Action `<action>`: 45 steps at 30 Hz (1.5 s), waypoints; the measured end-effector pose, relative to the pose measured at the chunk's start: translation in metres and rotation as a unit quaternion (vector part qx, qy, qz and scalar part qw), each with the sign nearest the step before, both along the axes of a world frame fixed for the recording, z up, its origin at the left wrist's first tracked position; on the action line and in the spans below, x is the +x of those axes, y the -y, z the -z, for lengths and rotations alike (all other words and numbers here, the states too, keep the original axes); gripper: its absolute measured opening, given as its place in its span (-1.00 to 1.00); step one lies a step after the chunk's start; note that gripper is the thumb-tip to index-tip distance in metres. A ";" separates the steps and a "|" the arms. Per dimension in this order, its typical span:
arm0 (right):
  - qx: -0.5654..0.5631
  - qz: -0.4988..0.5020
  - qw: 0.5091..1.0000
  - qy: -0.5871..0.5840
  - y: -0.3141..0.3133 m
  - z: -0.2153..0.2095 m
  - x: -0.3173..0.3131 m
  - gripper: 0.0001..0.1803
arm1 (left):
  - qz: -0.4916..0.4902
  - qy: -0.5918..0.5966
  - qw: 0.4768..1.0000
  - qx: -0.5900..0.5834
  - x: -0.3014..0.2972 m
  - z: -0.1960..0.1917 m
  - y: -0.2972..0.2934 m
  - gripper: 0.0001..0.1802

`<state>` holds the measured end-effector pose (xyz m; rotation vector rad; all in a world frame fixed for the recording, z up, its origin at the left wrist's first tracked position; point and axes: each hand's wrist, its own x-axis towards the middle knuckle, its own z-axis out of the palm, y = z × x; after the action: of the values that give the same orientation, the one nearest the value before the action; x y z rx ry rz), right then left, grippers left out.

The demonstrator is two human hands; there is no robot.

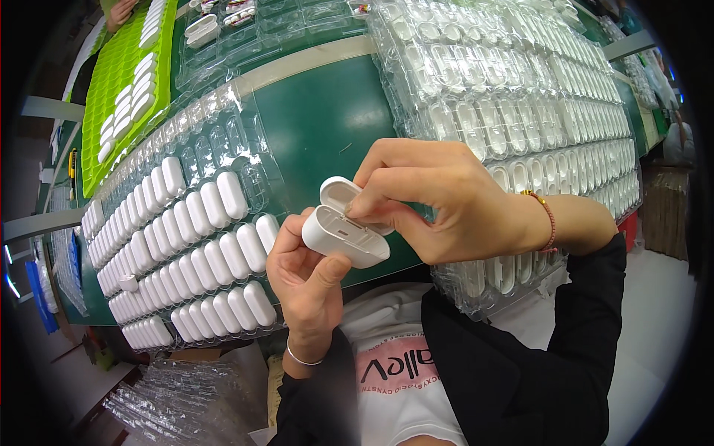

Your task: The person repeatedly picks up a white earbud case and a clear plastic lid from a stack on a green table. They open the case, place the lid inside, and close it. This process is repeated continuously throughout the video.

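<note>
A white earbud charging case [324,227] is held tilted with its lid [340,195] swung up, above the green table. My left hand [305,279] grips the body from below, thumb on the near side and fingers around the far end. From the right, my right hand [439,197] pinches at the raised lid close to the hinge, its fingertips partly over the opening. Whether a small part sits between those fingertips is hidden. Just left of my left hand lies a clear plastic tray [256,178] with rows of closed white cases [230,256].
Stacked clear trays [476,126] with white case shells fill the right side. A bright green tray [111,89] with white pieces stands at far left, where another person's hand [121,13] shows. A white open case [201,31] lies at the back. Clear plastic trays [178,401] are piled below the table's edge.
</note>
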<state>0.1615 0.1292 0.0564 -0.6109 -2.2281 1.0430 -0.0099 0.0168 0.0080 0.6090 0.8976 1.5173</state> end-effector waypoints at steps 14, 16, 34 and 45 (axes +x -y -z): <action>0.032 -0.044 0.998 0.033 -0.013 -0.004 -0.014 -0.74 | -0.001 0.040 0.999 0.019 -0.006 -0.003 -0.001 -0.52; 0.033 -0.058 0.998 0.004 -0.016 -0.013 -0.025 -0.70 | -0.046 0.015 0.999 0.015 -0.009 -0.011 0.003 -0.53; 0.265 0.060 0.950 0.154 -0.223 0.023 -0.206 -0.81 | -0.107 -0.142 0.983 0.051 -0.045 -0.025 0.006 -0.76; 0.251 0.088 0.935 0.233 -0.263 0.045 -0.242 -0.79 | -0.170 -0.421 0.891 0.022 -0.091 -0.033 0.015 -0.83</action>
<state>-0.0809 0.3924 0.0110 -0.8640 -2.6416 0.2173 -0.1009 0.0021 0.0413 1.2417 1.7017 1.5822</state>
